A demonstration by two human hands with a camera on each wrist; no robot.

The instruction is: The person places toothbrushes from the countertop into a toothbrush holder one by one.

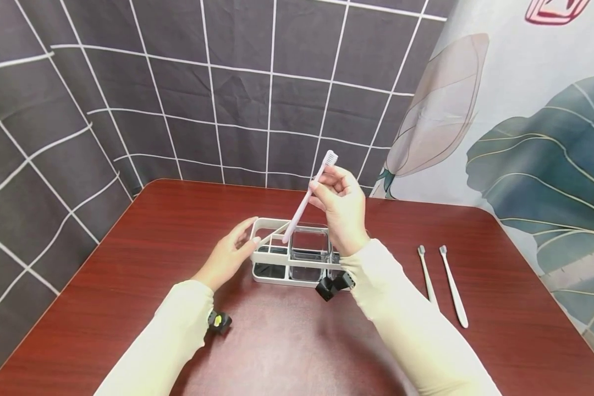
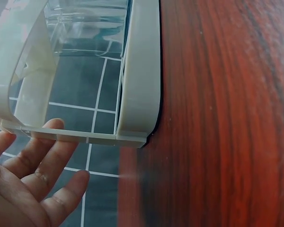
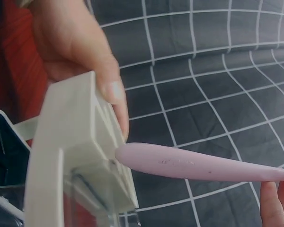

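Observation:
My right hand [image 1: 344,206] pinches a pale pink toothbrush [image 1: 302,208] just below its head, bristles up. The toothbrush tilts, its handle's lower end at the top opening of a white two-tier toothbrush holder [image 1: 269,257]. In the right wrist view the rounded end of the handle [image 3: 180,161] overlaps the edge of the holder's frame [image 3: 52,127]. At the holder's left end, my left hand [image 1: 227,256] holds the frame, thumb over the top rim. The left wrist view shows fingers [image 2: 49,165] curled at that end rail.
Two white toothbrushes [image 1: 427,275], [image 1: 454,286] lie side by side on the red-brown table [image 1: 277,341], right of the holder. A clear cup [image 1: 309,239] sits inside the holder. Dark grid-patterned cloth [image 1: 242,93] hangs behind the table, a leaf-print curtain [image 1: 524,165] at right.

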